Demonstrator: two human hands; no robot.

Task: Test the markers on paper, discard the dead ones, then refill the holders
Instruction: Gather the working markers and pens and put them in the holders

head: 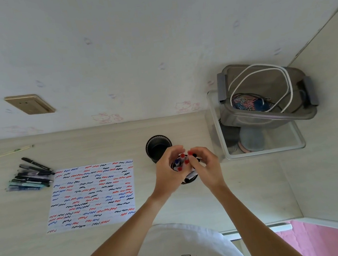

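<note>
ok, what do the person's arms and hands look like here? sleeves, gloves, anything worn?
Both forearms are bare up to the frame's lower edge: no sleeves over them, no gloves, and no watch, bracelet or ring that I can make out. The left hand and right hand are bare too. The only clothing visible is a white top with dark printed lettering at the bottom of the view.

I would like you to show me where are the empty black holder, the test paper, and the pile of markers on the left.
empty black holder (159,148), head view, on its dark inside.
test paper (91,195), head view, on the middle of the sheet.
pile of markers (31,176), head view, on the barrels in the middle of the pile.
</note>
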